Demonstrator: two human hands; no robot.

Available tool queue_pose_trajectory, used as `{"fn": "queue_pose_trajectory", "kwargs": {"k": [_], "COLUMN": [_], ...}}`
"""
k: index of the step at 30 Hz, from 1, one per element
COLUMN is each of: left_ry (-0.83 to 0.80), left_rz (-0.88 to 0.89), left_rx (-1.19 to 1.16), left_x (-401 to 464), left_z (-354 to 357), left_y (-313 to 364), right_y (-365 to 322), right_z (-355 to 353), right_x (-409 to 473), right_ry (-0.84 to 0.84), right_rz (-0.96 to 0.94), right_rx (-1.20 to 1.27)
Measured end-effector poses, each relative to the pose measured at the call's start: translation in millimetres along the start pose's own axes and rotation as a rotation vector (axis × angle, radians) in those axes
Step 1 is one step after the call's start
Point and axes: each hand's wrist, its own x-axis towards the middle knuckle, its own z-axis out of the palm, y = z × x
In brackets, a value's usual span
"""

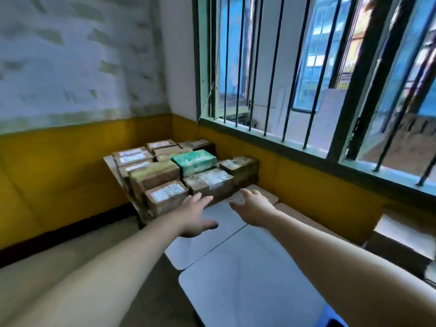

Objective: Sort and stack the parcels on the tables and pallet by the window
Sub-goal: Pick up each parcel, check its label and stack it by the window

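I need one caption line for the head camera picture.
Both open hands, left hand and right hand, reach toward stacked parcels beside the barred window.

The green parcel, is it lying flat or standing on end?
Lying flat: the green parcel rests broad side up on the brown parcels.

Matt cardboard parcels [162, 178] (one glossy green [194, 161]), smooth tabletop [247, 279].

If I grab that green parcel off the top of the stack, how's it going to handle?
The green parcel looks boxy with flat faces, so it likely stays stiff and won't roll. Its glossy wrap hints at a somewhat slippery surface. It sits on top of the brown parcels, so it probably lifts free without disturbing them; its weight can't be judged.
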Motion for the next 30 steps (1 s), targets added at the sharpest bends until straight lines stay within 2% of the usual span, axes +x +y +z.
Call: {"fn": "queue_pose_trajectory", "kwargs": {"k": [10, 18, 24, 30], "left_ry": [-0.003, -0.067, -0.1, -0.141], "left_rz": [0.006, 0.097, 0.239, 0.338], "left_rx": [0.031, 0.007, 0.018, -0.099], "left_x": [131.8, 220.1, 290.4, 355.9], "left_z": [-61.2, -86.9, -112.9, -139.8], "left_y": [-66.3, -125.5, -178.5, -202.6], "right_y": [-45.6, -79.6, -103.0, -120.4], "right_z": [18.6, 34.8, 48.7, 59.4], "right_x": [168.1, 252.2, 312.8, 351.4], "right_ry": [-0.038, 0.005, 0.063, 0.111], "right_rz": [0.01, 0.063, 0.217, 0.365], "right_rx": [0.025, -0.002, 0.005, 0.066]}}
